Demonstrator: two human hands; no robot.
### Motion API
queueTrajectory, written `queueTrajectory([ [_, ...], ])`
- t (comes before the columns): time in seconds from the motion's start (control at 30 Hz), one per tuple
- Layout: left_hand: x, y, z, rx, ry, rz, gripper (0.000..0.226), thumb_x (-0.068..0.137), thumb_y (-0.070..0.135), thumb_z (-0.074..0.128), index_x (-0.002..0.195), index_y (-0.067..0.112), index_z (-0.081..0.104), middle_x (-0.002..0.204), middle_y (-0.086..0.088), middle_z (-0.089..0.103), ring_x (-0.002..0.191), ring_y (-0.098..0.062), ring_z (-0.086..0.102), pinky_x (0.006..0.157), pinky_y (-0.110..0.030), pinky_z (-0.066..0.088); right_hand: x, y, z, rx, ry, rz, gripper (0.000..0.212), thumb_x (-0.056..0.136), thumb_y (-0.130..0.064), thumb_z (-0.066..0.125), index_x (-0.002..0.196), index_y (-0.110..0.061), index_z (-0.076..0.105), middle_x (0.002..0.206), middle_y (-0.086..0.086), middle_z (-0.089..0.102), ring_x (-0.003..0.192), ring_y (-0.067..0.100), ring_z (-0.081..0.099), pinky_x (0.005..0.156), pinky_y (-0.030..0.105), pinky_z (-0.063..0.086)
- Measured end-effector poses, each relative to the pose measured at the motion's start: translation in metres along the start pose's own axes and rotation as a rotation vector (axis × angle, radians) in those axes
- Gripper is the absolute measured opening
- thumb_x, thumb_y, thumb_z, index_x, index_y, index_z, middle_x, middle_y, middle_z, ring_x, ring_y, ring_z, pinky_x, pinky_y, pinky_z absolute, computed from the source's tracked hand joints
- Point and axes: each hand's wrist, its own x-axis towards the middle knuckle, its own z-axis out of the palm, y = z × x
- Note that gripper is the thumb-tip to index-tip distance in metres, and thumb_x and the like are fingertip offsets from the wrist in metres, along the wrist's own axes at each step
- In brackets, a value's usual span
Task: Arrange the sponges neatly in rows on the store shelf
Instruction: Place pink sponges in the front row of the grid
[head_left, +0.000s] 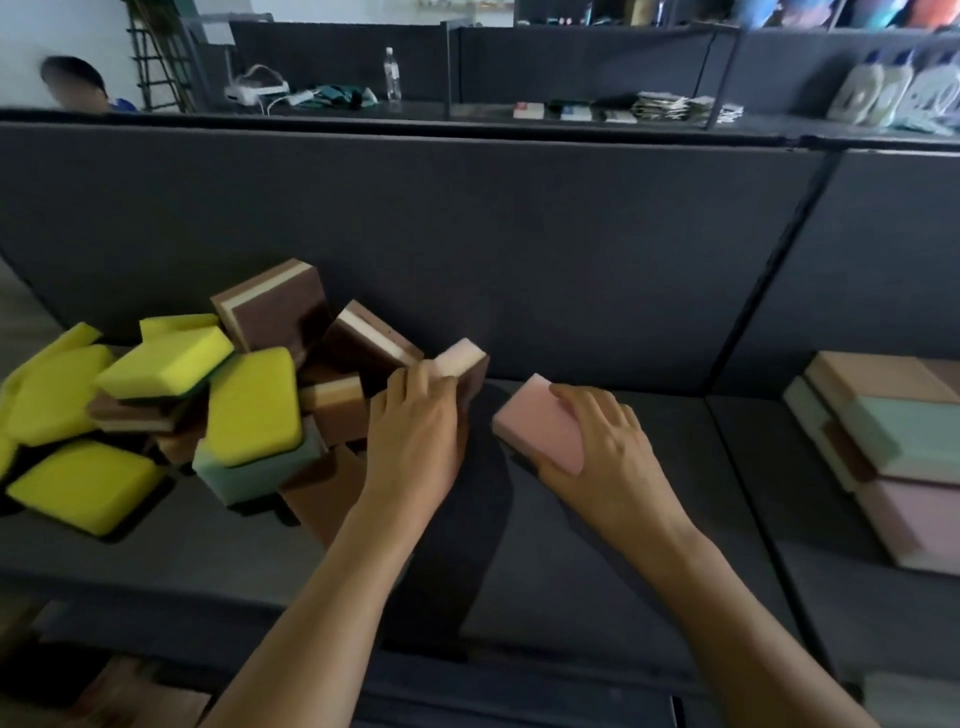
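Note:
A loose heap of sponges lies on the dark shelf (597, 519) at the left: yellow ones (161, 364), brown-and-white ones (280, 306) and a green one (249, 473). My left hand (415, 431) grips a pale pink-topped sponge with a brown underside (462, 358) at the heap's right edge. My right hand (597, 436) holds a pink sponge (535, 421), tilted just above or on the shelf near the middle. A neat stack of tan, green and pink sponges (883, 431) sits on the shelf section at the right.
A dark back panel (467, 234) rises behind the shelf. A vertical divider (779, 270) separates the right section. Beyond the panel are another shelf with a water bottle (392, 75), packets and white bottles (883, 93). A person (72, 83) is at the far left.

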Motion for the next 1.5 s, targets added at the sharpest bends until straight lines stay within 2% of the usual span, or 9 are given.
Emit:
queueTrajectory([
  [0.13,-0.003,0.002,-0.003,-0.142,0.107,0.056,0.025,0.088,0.025,0.062,0.112,0.018,0.058,0.115,-0.002,0.055,0.104,-0.022,0.055,0.086,-0.039,0.048,-0.004,-0.001,0.002,-0.001,0.018,0.032,0.071,0.078,-0.028,0.072,0.142,-0.021,0.042,0.137,-0.002,0.047,0.118,0.025,0.045,0.096,0.044,0.042],
  [0.33,-0.007,0.005,0.010,-0.127,-0.040,0.092,0.044,0.087,0.040,0.064,0.126,0.022,0.055,0.127,-0.003,0.049,0.114,-0.021,0.050,0.091,-0.033,0.045,-0.015,0.004,-0.001,-0.049,0.014,0.048,0.073,0.076,-0.029,0.069,0.143,-0.022,0.040,0.135,0.001,0.045,0.114,0.026,0.044,0.096,0.044,0.042],
  [0.47,-0.005,0.006,0.017,-0.130,-0.135,0.064,0.050,0.087,0.048,0.063,0.128,0.025,0.048,0.136,-0.004,0.047,0.126,-0.023,0.046,0.100,-0.037,0.040,-0.022,0.008,-0.006,-0.061,0.011,0.038,0.074,0.077,-0.027,0.069,0.144,-0.023,0.038,0.136,0.000,0.043,0.116,0.024,0.042,0.097,0.040,0.041],
  [0.7,-0.001,0.017,0.008,-0.143,-0.237,0.010,0.046,0.085,0.047,0.065,0.124,0.030,0.047,0.129,-0.002,0.054,0.117,-0.022,0.051,0.093,-0.038,0.043,-0.033,0.016,-0.019,-0.083,0.094,0.004,0.075,0.076,-0.042,0.076,0.141,-0.026,0.041,0.138,-0.010,0.047,0.123,0.018,0.039,0.097,0.037,0.039],
  [0.87,-0.006,0.041,-0.014,-0.301,-0.173,0.183,0.041,0.081,0.043,0.071,0.114,0.025,0.055,0.122,-0.001,0.058,0.111,-0.023,0.052,0.088,-0.034,0.040,-0.047,0.029,-0.049,-0.110,0.189,0.025,0.073,0.075,-0.031,0.073,0.141,-0.024,0.043,0.140,-0.008,0.048,0.125,0.020,0.041,0.099,0.042,0.042],
  [1.0,-0.004,0.078,-0.026,-0.354,-0.117,0.301,0.038,0.078,0.038,0.076,0.108,0.024,0.057,0.115,0.002,0.057,0.101,-0.023,0.051,0.078,-0.032,0.038,-0.065,0.050,-0.089,-0.120,0.227,0.055,0.077,0.072,-0.030,0.074,0.142,-0.024,0.043,0.140,-0.007,0.048,0.126,0.019,0.042,0.100,0.042,0.042],
  [1.2,-0.003,0.156,-0.040,-0.423,-0.098,0.447,0.041,0.078,0.041,0.075,0.111,0.026,0.057,0.117,0.004,0.056,0.102,-0.018,0.050,0.085,-0.032,0.042,-0.107,0.091,-0.151,-0.155,0.281,0.134,0.080,0.074,-0.030,0.077,0.145,-0.026,0.040,0.141,-0.008,0.048,0.125,0.015,0.039,0.094,0.029,0.035],
  [1.33,-0.009,0.216,-0.048,-0.446,-0.108,0.532,0.043,0.080,0.042,0.073,0.115,0.025,0.056,0.122,0.004,0.055,0.107,-0.018,0.049,0.088,-0.035,0.044,-0.142,0.127,-0.188,-0.177,0.335,0.179,0.081,0.073,-0.034,0.079,0.143,-0.026,0.042,0.141,-0.006,0.050,0.127,0.017,0.041,0.100,0.040,0.041],
  [1.5,-0.027,0.290,-0.049,-0.491,-0.156,0.582,0.043,0.080,0.040,0.074,0.115,0.022,0.057,0.124,0.004,0.053,0.111,-0.019,0.047,0.090,-0.038,0.044,-0.187,0.177,-0.233,-0.205,0.360,0.229,0.079,0.074,-0.034,0.079,0.144,-0.025,0.043,0.141,-0.005,0.051,0.126,0.020,0.042,0.099,0.040,0.041],
])
